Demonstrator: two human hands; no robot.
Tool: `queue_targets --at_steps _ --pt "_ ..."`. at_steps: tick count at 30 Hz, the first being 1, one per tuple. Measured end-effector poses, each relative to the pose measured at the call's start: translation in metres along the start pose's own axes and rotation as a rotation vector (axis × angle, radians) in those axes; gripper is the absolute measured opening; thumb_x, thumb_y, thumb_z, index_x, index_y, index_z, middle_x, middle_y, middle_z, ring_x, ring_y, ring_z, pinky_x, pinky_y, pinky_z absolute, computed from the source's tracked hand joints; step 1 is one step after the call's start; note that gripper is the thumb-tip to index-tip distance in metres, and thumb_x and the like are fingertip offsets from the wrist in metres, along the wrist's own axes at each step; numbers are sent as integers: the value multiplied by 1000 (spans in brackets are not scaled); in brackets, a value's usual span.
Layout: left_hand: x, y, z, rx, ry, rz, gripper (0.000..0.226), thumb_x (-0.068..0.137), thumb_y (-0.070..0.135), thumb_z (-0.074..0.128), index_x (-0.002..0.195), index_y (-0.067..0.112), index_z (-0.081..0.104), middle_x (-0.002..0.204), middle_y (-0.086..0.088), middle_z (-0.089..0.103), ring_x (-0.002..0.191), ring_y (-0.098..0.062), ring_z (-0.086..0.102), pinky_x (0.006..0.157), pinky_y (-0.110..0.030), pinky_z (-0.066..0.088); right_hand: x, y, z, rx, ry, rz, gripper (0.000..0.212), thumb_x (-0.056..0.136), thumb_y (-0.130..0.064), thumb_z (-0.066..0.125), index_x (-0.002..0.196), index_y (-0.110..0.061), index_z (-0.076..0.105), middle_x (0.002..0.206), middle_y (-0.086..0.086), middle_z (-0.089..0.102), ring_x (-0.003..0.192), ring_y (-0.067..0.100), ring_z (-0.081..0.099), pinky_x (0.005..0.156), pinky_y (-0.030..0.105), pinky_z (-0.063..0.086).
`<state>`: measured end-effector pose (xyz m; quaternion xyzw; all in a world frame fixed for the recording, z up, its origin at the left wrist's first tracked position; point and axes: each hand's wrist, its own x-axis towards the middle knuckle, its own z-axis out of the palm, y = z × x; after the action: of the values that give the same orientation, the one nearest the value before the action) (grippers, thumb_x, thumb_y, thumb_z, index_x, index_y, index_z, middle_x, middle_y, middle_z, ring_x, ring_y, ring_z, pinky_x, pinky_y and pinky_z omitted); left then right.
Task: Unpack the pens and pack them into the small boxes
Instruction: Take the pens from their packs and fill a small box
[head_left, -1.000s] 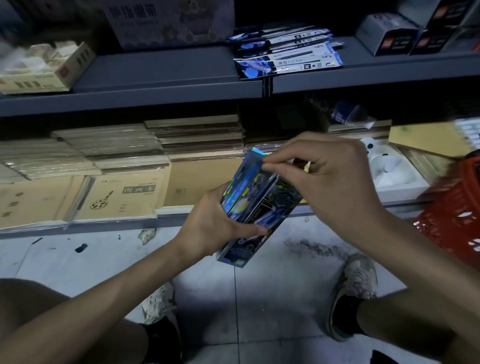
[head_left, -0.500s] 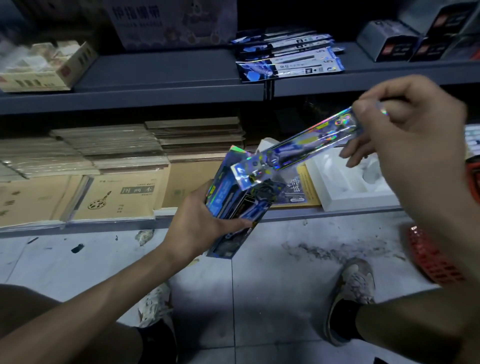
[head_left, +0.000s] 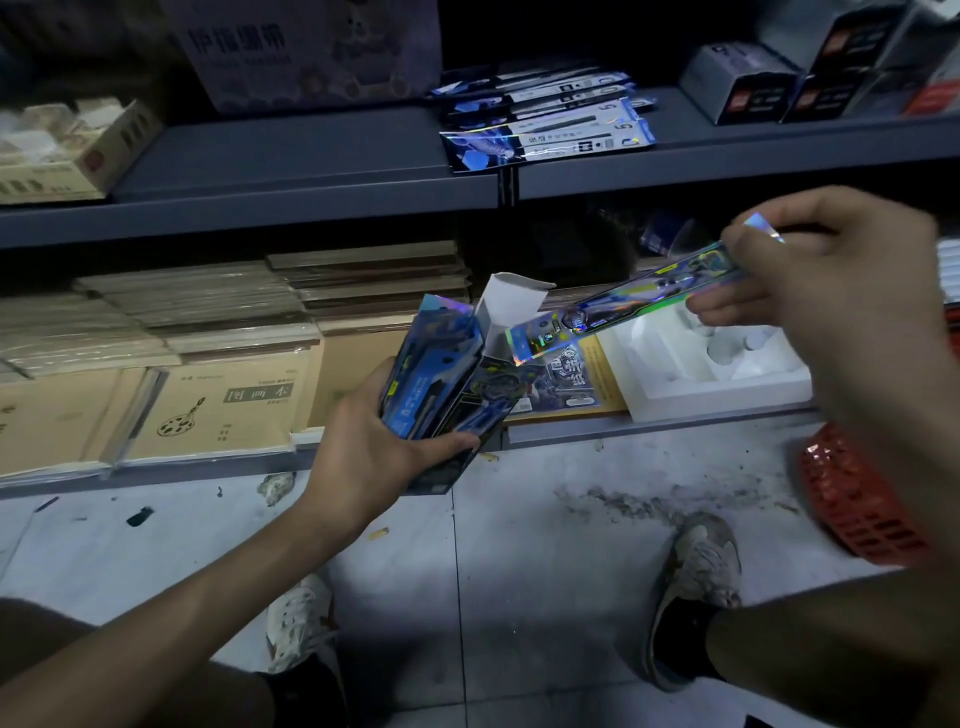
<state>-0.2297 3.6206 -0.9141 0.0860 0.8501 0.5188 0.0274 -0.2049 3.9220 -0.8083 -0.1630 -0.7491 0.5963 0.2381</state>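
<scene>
Two hands work above a tiled floor (head_left: 519, 597). The left hand (head_left: 374, 457) grips an open blue box (head_left: 447, 384), white flap up. The right hand (head_left: 831, 291) pinches a holographic pen packet (head_left: 623, 306), its lower end just beside the box mouth.

The upper shelf (head_left: 291, 150) carries stacked pen packs (head_left: 550, 130), the lower shelf (head_left: 649, 428) apparently notebooks (head_left: 218, 410) and 1 white tray (head_left: 727, 379).

head-worn view, looking forward and down, close over shelves (head_left: 311, 176), floor (head_left: 519, 571)
</scene>
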Motion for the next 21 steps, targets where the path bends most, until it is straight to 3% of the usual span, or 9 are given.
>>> queue_targets --at_steps 4,9,14,18,21 --pt "1 2 1 13 0 14 62 58 33 98 111 29 65 100 34 71 94 9 68 79 -16 58 0 -2 -1 -24 3 -24 4 98 -6 64 99 -2 64 75 20 68 56 29 75 53 38 62" --pt "1 0 1 75 14 23 65 59 39 98 113 28 64 101 22 74 94 2 70 83 -36 62 -14 -6 6 -46 -53 -110 9 96 -9 69 99 -1 66 74 19 72 55 31 74 51 36 60" --pt "-1 0 3 81 5 32 64 59 38 99 113 29 65 101 23 73 94 2 70 83 -37 61 -34 -5 25 -48 -195 -73 16 94 -24 76 99 -11 70 76 11 74 52 30 72 50 38 59" --pt "1 -1 5 47 -4 14 67 57 40 100 113 29 65 101 19 75 94 -3 72 84 -43 62 -39 0 27 -403 -130 -318 23 98 -42 67 86 -24 74 71 -9 68 56 12 63 58 34 50" --pt "2 -1 6 29 -44 -1 67 56 37 101 113 28 66 102 15 76 96 -5 72 86 -44 62 -47 -4 34 -336 -161 -413 11 94 -31 74 86 -23 75 64 -6 59 55 14 52 55 28 41"
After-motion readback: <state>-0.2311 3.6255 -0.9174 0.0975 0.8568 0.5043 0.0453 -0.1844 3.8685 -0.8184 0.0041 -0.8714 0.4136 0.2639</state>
